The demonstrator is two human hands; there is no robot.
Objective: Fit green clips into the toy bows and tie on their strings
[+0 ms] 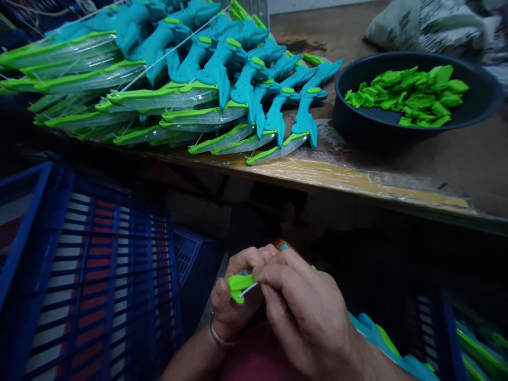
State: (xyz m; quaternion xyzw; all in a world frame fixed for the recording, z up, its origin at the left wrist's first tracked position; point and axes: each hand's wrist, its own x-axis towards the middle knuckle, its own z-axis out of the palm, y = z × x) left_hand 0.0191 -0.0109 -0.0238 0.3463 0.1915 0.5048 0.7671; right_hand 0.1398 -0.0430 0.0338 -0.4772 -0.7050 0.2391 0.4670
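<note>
A brown-topped bench (pixel 482 159) stretches across the upper part of the view, its surface scuffed and marked with dark stains. A yellow strip (pixel 333 173), wrinkled and glossy, runs along part of its front edge and catches the cool, dim light. Behind the bench shows a narrow band of pale wall (pixel 313 5). Beneath it, the greyish floor (pixel 192 205) fades into deep shadow, with few details distinguishable.

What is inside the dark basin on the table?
A loose heap of small bright green pieces lies in the dark basin. Part of its bottom shows; pieces buried beneath the top ones cannot be seen.
</note>
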